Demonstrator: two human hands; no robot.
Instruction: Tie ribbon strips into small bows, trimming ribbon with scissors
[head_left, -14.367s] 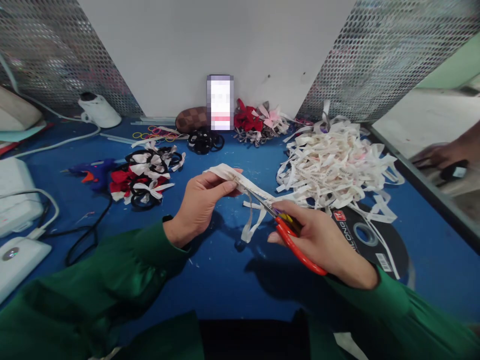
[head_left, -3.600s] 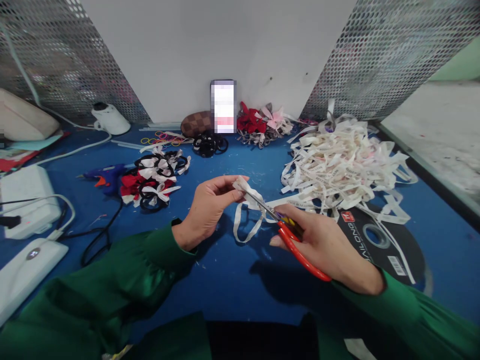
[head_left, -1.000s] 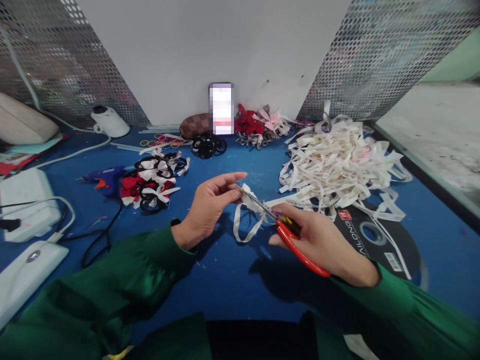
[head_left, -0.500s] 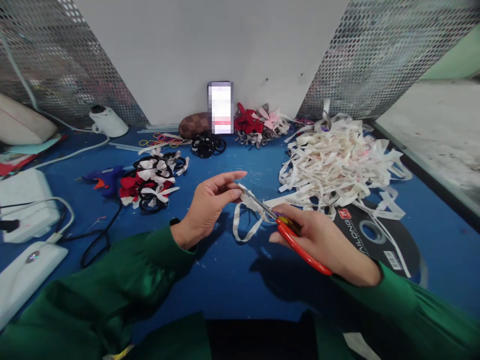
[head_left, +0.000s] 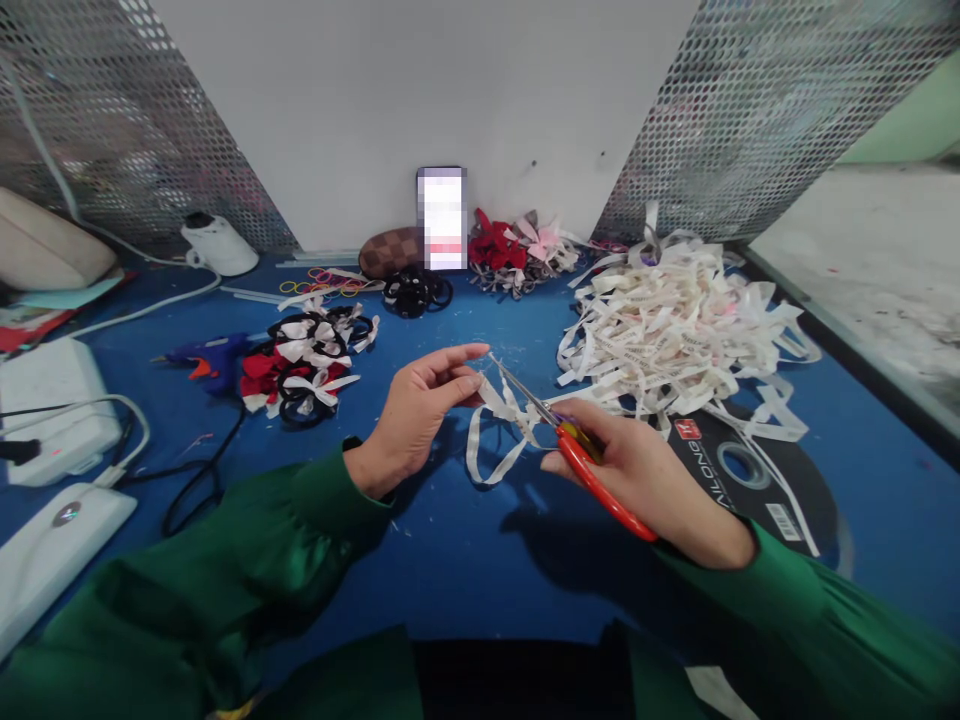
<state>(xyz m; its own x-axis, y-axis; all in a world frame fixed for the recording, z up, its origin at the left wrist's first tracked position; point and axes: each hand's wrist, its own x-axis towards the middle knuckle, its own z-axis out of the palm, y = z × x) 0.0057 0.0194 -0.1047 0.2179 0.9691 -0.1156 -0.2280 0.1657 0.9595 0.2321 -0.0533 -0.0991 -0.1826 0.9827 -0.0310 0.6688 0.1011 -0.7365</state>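
At the centre my left hand [head_left: 420,415] pinches the end of a white ribbon [head_left: 496,468] between thumb and fingers. The ribbon hangs from there in a loop over the blue table. From the right, my right hand [head_left: 637,465] grips red-handled scissors [head_left: 600,488]. Their metal blades point up and left, the tips near my left fingertips and just above the ribbon. Whether the blades touch the ribbon cannot be made out. A large heap of printed white ribbon [head_left: 660,330] lies beyond my right hand.
Left on the blue table [head_left: 450,570] are red, white and black hair ties [head_left: 307,360], a blue glue gun [head_left: 210,358], cables and a white power strip [head_left: 56,410]. A lit phone [head_left: 444,218] leans on the back panel. A black disc [head_left: 757,480] lies right.
The scissors' tips have moved slightly up and away from the ribbon at my left fingertips. My right hand has shifted a little; my left hand still holds the ribbon.
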